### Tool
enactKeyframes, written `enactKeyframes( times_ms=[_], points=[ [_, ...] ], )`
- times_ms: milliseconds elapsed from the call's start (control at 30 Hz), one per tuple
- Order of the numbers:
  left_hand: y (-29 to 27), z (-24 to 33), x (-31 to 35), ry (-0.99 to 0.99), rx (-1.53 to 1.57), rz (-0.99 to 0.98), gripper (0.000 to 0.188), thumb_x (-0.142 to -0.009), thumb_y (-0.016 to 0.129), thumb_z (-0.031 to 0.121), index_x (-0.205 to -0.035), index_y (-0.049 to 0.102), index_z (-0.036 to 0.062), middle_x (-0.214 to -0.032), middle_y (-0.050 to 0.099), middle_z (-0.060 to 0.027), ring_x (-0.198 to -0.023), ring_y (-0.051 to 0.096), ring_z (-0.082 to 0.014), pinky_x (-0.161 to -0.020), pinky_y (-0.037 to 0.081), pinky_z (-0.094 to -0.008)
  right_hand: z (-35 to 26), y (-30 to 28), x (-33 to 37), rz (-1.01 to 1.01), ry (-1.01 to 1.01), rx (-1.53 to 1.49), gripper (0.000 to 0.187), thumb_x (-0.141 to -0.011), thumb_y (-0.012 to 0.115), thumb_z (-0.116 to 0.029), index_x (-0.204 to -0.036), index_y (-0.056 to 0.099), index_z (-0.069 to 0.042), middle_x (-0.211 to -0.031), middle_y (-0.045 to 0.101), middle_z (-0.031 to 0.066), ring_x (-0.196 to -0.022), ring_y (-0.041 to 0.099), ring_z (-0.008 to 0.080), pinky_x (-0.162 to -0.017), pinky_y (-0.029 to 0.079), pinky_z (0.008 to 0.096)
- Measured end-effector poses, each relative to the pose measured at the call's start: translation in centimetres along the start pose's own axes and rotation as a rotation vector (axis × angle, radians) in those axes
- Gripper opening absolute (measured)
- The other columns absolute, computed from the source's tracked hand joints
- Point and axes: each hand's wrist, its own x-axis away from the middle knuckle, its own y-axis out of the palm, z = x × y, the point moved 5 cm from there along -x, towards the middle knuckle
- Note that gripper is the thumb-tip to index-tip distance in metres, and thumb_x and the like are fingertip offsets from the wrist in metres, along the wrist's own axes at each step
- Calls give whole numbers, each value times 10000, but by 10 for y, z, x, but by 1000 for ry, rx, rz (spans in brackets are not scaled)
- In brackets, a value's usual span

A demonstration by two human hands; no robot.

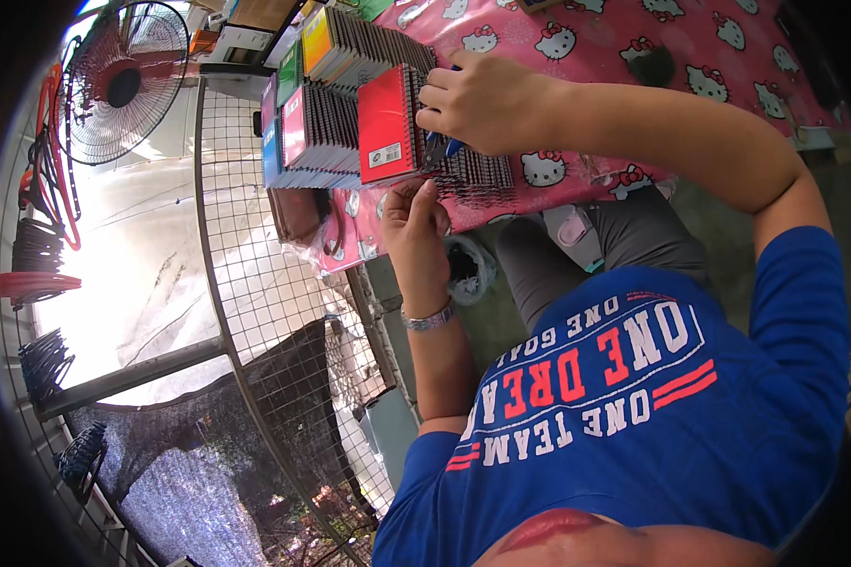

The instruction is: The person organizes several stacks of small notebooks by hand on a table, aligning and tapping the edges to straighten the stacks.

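Note:
A red spiral notebook (385, 123) lies on top of stacked notebooks, its wire binding along the right side. My right hand (482, 102) is closed around blue-handled pliers (433, 151). Their dark jaws are at the notebook's near right corner, by the end of the wire. Just below that corner my left hand (416, 222) is closed, thumb and fingers together. Whatever lies between those fingertips is too small to make out. Part of the binding is hidden behind my right hand.
Stacks of spiral notebooks, with yellow (320, 42), pink (294, 126) and blue (272, 156) covers, stand left of the red one. A pink patterned cloth (577, 71) covers the table. Below its edge sits a bag-lined bin (473, 269). A fan (123, 85) and wire mesh are at left.

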Motion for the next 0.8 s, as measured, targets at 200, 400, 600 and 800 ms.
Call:
enactKeyframes(
  times_ms=[200, 400, 600, 800],
  points=[
    [1, -3, 0, 14, -63, 17, 73, -925, 598, 82, -921, 580, 12, -651, 513, 3, -499, 416, -65, -465, 311, -211, 2, 17, 0, -440, 112, -94, 100, -779, 578, -163, -781, 643, -87, -740, 647, 65, -751, 651, 232, -740, 514, 357],
    [14, 2, 2, 47, -148, 58, 111, -898, 653, 95, -883, 565, 30, -634, 495, 20, -527, 417, -51, -479, 312, -209, -1, 17, 4, -327, 119, -16, 107, -792, 569, -169, -799, 646, -94, -762, 651, 55, -762, 647, 212, -722, 496, 331],
    [12, -1, 0, 277, -485, 203, 195, -866, 702, 117, -793, 536, 43, -640, 475, 39, -558, 371, -37, -501, 300, -220, -1, 12, 1, -313, 118, -24, 115, -796, 566, -170, -833, 647, -97, -806, 650, 55, -813, 639, 202, -772, 485, 335],
    [17, 4, 8, 360, -655, 254, 217, -880, 699, 132, -775, 538, 33, -668, 511, 28, -578, 397, -31, -520, 320, -209, -4, 13, -2, -573, 160, -68, 111, -784, 583, -172, -830, 649, -96, -792, 641, 47, -823, 638, 194, -760, 492, 318]
  ],
)
